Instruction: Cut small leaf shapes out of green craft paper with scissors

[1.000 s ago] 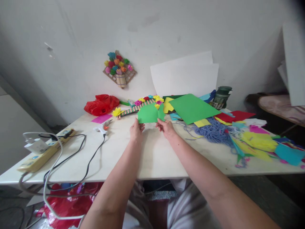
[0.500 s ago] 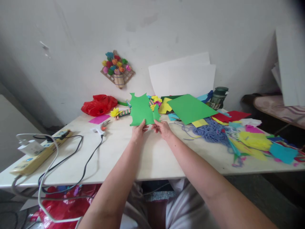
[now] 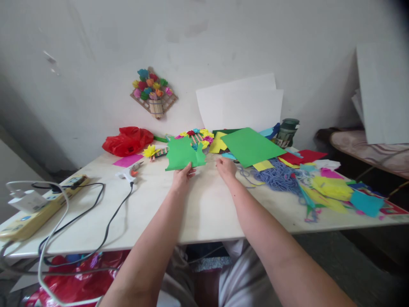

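My left hand (image 3: pixel 181 175) pinches the lower edge of a green paper cut-out (image 3: pixel 183 154) and holds it just above the white table (image 3: pixel 179 213). My right hand (image 3: pixel 226 167) is off the cut-out, to its right, fingers loosely curled with nothing in them, hovering near a large green paper sheet (image 3: pixel 251 146). Behind the cut-out lies a stick mat with paper flowers (image 3: pixel 194 138).
A glue gun (image 3: pixel 130 172) with a black cord and a power strip (image 3: pixel 35 209) lie at the left. A red plastic bag (image 3: pixel 126 141) sits at the back left. Purple yarn (image 3: pixel 277 175), coloured paper scraps (image 3: pixel 332 187), white sheets (image 3: pixel 239 104) and a green jar (image 3: pixel 286 132) fill the right.
My right hand let go of the green cut-out and moved right. My left hand lowered the cut-out and shifted it slightly left.
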Demonstrator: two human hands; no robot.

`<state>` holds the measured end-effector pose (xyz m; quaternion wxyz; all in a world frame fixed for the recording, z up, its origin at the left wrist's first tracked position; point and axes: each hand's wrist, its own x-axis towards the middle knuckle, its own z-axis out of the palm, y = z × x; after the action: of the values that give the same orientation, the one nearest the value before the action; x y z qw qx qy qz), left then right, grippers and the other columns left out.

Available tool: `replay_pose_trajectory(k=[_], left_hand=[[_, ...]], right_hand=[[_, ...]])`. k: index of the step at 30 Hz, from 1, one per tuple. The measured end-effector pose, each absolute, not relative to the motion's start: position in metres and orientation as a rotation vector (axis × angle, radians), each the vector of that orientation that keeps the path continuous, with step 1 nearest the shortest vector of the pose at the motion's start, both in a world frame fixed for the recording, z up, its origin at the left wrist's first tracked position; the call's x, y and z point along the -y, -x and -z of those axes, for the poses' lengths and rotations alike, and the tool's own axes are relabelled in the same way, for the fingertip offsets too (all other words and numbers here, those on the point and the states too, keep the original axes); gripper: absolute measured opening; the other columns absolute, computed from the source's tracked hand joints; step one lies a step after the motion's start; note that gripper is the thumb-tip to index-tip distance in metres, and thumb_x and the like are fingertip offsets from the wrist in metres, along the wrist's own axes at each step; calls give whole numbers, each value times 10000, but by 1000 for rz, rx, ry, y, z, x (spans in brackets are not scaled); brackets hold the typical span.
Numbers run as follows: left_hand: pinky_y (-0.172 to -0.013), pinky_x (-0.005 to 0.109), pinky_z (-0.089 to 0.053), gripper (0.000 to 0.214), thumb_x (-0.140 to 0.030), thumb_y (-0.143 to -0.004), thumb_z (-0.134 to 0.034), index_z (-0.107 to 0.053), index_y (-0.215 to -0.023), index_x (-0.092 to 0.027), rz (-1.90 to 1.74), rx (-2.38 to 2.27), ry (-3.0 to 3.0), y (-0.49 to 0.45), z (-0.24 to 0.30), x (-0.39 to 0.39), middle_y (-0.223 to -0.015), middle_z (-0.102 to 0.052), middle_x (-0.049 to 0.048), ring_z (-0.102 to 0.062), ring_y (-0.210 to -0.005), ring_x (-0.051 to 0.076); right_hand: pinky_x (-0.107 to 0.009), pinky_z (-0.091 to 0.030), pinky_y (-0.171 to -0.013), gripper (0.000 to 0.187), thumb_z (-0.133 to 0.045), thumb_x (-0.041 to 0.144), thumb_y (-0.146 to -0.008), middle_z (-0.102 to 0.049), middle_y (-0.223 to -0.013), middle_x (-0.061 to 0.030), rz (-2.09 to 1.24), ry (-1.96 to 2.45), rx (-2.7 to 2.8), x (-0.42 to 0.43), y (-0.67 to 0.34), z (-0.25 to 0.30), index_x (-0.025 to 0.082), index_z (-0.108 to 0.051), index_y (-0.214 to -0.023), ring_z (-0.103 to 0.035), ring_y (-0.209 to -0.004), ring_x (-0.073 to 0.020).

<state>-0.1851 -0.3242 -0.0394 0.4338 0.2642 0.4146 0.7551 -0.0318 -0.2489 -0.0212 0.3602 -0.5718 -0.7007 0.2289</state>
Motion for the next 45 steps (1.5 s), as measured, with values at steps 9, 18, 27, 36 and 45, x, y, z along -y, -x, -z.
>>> replay_pose_trajectory(k=[9, 18, 27, 36, 45], left_hand=[[-461, 187, -444, 168, -208, -644, -681, -589, -731, -98, -1860, -1030, -667, 184, 37, 326, -632, -645, 57, -569, -491, 88], [-455, 187, -445, 178, -211, -647, -682, -597, -750, -93, -1844, -1041, -671, 185, 37, 325, -647, -653, 67, -566, -482, 86], [-458, 190, -446, 143, -188, -656, -659, -601, -738, -85, -1844, -1025, -670, 186, 38, 326, -621, -643, 59, -555, -472, 83], [-454, 182, -444, 173, -198, -635, -680, -595, -743, -93, -1851, -1009, -661, 185, 36, 328, -628, -648, 61, -557, -478, 83], [-435, 177, -441, 140, -173, -661, -658, -589, -727, -70, -1861, -1017, -643, 186, 37, 326, -596, -633, 51, -552, -458, 81]], right_hand=[[-404, -328, -870, 382, -444, 316, -783, -568, -1142, -167, -71, 1898, 1961, 236, 9, 29, 103, -642, -1031, -459, -1080, -305], [-421, -298, -877, 391, -438, 318, -785, -538, -1189, -165, -59, 1957, 2010, 229, 6, 36, 112, -628, -1058, -459, -1082, -291], [-404, -307, -860, 396, -450, 324, -768, -513, -1207, -161, -24, 1963, 2012, 227, 4, 36, 121, -633, -1056, -428, -1094, -289], [-401, -305, -871, 390, -467, 339, -776, -556, -1155, -176, 25, 1915, 2028, 225, 7, 36, 106, -645, -1033, -444, -1086, -300], [-251, -450, -736, 364, -461, 209, -762, -685, -943, -19, -557, 1446, 2055, 217, 14, 34, 207, -627, -1086, -607, -854, -153]])
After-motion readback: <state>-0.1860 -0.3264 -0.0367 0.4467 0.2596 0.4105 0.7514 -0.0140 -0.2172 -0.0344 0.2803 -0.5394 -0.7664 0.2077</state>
